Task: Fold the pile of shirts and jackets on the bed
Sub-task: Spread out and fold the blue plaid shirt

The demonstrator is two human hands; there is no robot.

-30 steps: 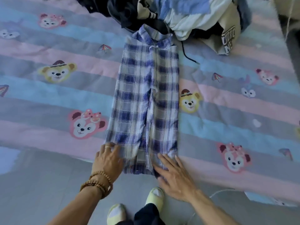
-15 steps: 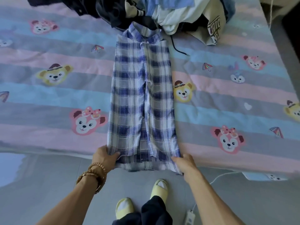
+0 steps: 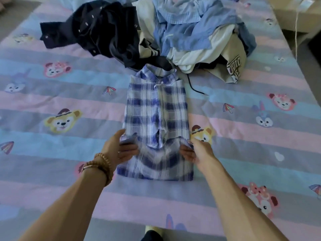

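Note:
A blue and white plaid shirt [image 3: 156, 108] lies lengthwise in the middle of the bed, collar toward the far side, sleeves tucked in. Its lower part is doubled up over the body, with the fold line near me. My left hand [image 3: 119, 148] grips the hem's left corner and my right hand [image 3: 194, 150] grips its right corner, both held just above the shirt's middle. The hem sags between them. Behind the collar sits the pile of unfolded clothes [image 3: 187, 32], light blue and white shirts with a dark jacket [image 3: 102, 30] on its left.
The bed [image 3: 52, 94] wears a pink, blue and grey striped sheet with cartoon bears. A beige printed garment [image 3: 232, 65] and a black cord [image 3: 194, 87] lie right of the collar. Grey floor shows at the right and the near edge, with my foot below.
Both hands went from pressing the hem flat to gripping its corners, then lifted it and carried it forward over the shirt. The view moved closer over the bed.

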